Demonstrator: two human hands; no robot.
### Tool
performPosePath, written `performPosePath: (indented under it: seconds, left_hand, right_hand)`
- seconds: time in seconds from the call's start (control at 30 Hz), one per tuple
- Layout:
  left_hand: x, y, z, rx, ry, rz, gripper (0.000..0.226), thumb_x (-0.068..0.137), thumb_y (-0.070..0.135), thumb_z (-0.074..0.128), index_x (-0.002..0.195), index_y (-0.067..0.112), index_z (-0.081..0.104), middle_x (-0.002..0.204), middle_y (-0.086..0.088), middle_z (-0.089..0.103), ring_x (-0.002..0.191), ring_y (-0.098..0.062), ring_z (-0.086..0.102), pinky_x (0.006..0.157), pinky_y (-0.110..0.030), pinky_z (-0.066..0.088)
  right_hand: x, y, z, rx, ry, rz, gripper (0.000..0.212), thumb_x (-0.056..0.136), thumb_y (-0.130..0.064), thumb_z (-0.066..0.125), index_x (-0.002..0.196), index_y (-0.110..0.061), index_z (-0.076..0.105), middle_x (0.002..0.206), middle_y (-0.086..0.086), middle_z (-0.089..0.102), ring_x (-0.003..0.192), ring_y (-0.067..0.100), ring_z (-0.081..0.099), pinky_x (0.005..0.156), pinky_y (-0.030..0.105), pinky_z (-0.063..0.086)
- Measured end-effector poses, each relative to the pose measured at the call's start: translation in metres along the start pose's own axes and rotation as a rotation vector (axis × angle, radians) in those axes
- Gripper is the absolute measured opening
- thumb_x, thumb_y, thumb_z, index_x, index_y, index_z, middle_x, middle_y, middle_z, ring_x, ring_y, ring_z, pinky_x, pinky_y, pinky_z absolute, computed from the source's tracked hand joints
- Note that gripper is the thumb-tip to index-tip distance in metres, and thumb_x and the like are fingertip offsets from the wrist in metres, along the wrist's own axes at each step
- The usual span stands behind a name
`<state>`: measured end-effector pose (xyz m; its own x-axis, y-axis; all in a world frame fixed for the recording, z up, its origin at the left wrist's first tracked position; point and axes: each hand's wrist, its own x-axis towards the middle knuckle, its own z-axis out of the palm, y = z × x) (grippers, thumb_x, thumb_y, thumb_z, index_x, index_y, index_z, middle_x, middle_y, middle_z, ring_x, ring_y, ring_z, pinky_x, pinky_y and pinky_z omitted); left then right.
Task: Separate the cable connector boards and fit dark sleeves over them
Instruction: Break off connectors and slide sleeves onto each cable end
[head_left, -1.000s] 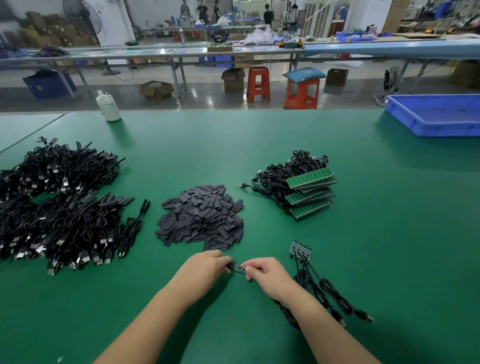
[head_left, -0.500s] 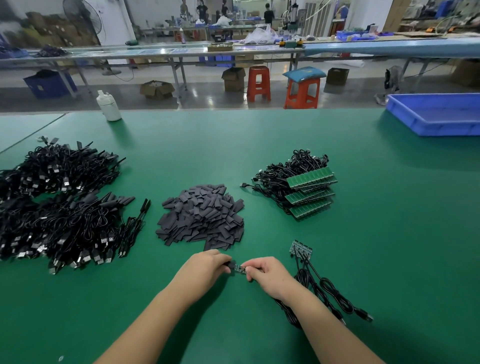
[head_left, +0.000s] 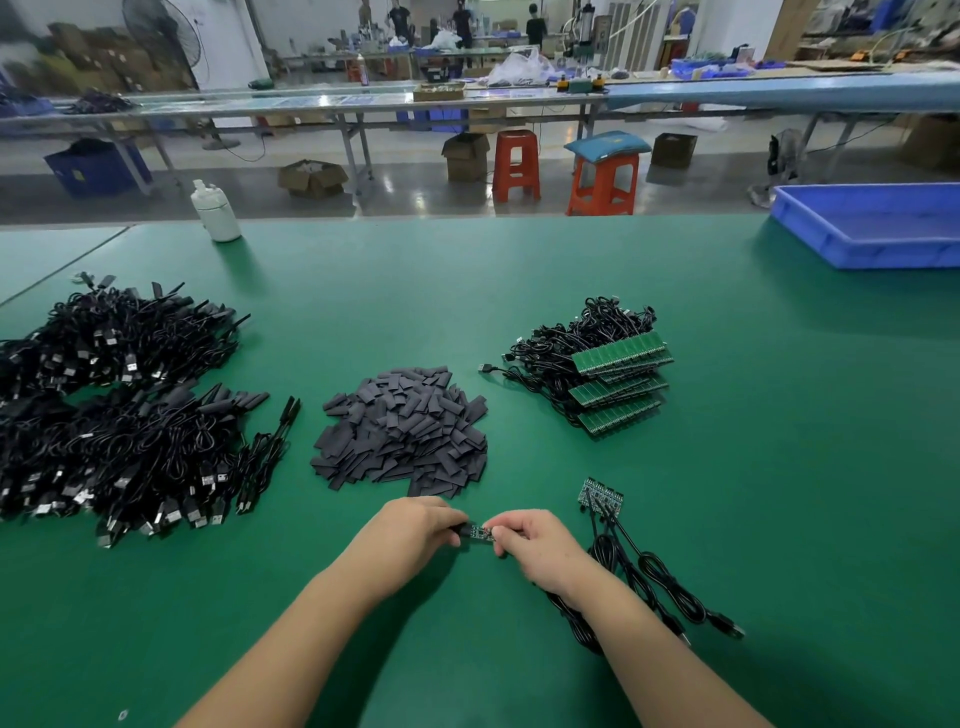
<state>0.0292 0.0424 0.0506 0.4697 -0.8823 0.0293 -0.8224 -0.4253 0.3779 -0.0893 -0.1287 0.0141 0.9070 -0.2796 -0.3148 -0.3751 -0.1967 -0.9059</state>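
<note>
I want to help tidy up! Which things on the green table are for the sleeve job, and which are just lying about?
For the job:
- small board pinched between left hand and right hand
- pile of dark sleeves
- stacked green boards with cables
- little group of separated boards
- heap of black cables

Just lying about:
- white bottle
- blue tray

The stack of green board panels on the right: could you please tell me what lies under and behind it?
Coiled black cables spread out behind and left of the green board panels, with one plug poking left. How far they run beneath the stack is covered by the panels.
</note>
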Motion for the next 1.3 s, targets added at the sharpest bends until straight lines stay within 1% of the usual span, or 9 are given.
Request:
performPosePath:
  seconds: [0.2, 0.3, 0.37, 0.43, 0.53, 0.73, 0.9, 1.13, 1.3]
  left_hand:
    - [0.001, 0.005, 0.003, 0.017, -0.032, 0.005, 0.025, 0.097, 0.027, 0.057, 0.119, 0.02, 0.068, 0.107, 0.003, 0.068, 0.1, -0.015, 0.061, 0.091, -0.026, 0.044]
    - [0.002, 0.009, 0.009, 0.03, -0.061, 0.011, 0.022, 0.097, 0.027, 0.056, 0.114, 0.022, 0.067, 0.103, 0.004, 0.068, 0.096, -0.016, 0.062, 0.088, -0.028, 0.045]
    - [0.003, 0.011, 0.011, 0.051, -0.056, 0.009, 0.019, 0.096, 0.028, 0.056, 0.11, 0.023, 0.068, 0.1, 0.004, 0.068, 0.095, -0.016, 0.061, 0.085, -0.028, 0.045]
    - [0.005, 0.013, 0.012, 0.078, -0.047, 0.001, 0.019, 0.096, 0.03, 0.054, 0.109, 0.025, 0.068, 0.102, 0.006, 0.069, 0.096, -0.016, 0.062, 0.085, -0.03, 0.046]
    - [0.005, 0.013, 0.012, 0.047, 0.003, -0.004, 0.021, 0.097, 0.029, 0.054, 0.112, 0.025, 0.069, 0.105, 0.009, 0.071, 0.096, -0.014, 0.063, 0.085, -0.028, 0.046]
    - [0.001, 0.015, 0.019, -0.032, 0.063, -0.039, 0.024, 0.098, 0.028, 0.055, 0.117, 0.022, 0.069, 0.107, 0.006, 0.071, 0.098, -0.013, 0.065, 0.088, -0.022, 0.045]
    - [0.002, 0.015, 0.021, 0.028, 0.026, -0.045, 0.025, 0.098, 0.031, 0.052, 0.118, 0.025, 0.066, 0.11, 0.006, 0.068, 0.1, -0.017, 0.063, 0.09, -0.031, 0.046]
    - [0.005, 0.011, 0.023, 0.125, -0.03, -0.052, 0.026, 0.099, 0.034, 0.049, 0.119, 0.024, 0.061, 0.11, 0.002, 0.065, 0.099, -0.021, 0.062, 0.087, -0.033, 0.046]
    - [0.004, 0.011, 0.022, -0.039, -0.032, -0.097, 0.023, 0.093, 0.026, 0.061, 0.113, 0.019, 0.069, 0.102, 0.0, 0.069, 0.096, -0.019, 0.061, 0.084, -0.027, 0.044]
  right_hand:
    - [0.001, 0.001, 0.001, -0.012, -0.008, -0.01, 0.02, 0.101, -0.021, 0.053, 0.099, -0.031, 0.069, 0.077, -0.008, 0.067, 0.043, -0.002, 0.038, 0.047, 0.014, 0.035]
    - [0.001, 0.0, 0.002, -0.037, -0.014, -0.027, 0.018, 0.101, -0.02, 0.053, 0.108, -0.025, 0.069, 0.079, -0.008, 0.067, 0.041, -0.004, 0.043, 0.046, 0.01, 0.035]
    - [0.0, 0.001, 0.003, -0.033, -0.011, -0.023, 0.019, 0.101, -0.022, 0.054, 0.111, -0.023, 0.069, 0.08, -0.008, 0.069, 0.042, -0.003, 0.043, 0.046, 0.014, 0.039]
    - [0.0, 0.001, 0.003, -0.027, -0.011, -0.021, 0.018, 0.1, -0.023, 0.055, 0.11, -0.026, 0.069, 0.084, -0.007, 0.073, 0.044, 0.005, 0.044, 0.049, 0.021, 0.044]
    - [0.001, 0.002, 0.003, 0.006, -0.015, -0.027, 0.016, 0.099, -0.021, 0.057, 0.106, -0.031, 0.068, 0.088, -0.008, 0.075, 0.05, 0.011, 0.048, 0.055, 0.026, 0.049]
    - [0.002, 0.0, 0.003, 0.081, -0.031, -0.027, 0.021, 0.098, -0.012, 0.056, 0.098, -0.028, 0.071, 0.084, -0.003, 0.074, 0.059, 0.009, 0.058, 0.062, 0.026, 0.056]
    - [0.003, 0.0, 0.005, 0.094, -0.01, -0.024, 0.023, 0.099, -0.005, 0.053, 0.115, -0.007, 0.07, 0.084, 0.001, 0.07, 0.063, 0.01, 0.06, 0.069, 0.026, 0.058]
    - [0.003, 0.0, 0.006, 0.129, -0.006, -0.004, 0.031, 0.099, -0.001, 0.05, 0.129, -0.001, 0.061, 0.083, 0.004, 0.068, 0.061, 0.009, 0.056, 0.065, 0.022, 0.055]
    - [0.003, 0.002, 0.006, 0.122, -0.016, -0.007, 0.038, 0.098, 0.004, 0.047, 0.135, -0.004, 0.056, 0.077, 0.003, 0.067, 0.056, 0.009, 0.055, 0.062, 0.021, 0.052]
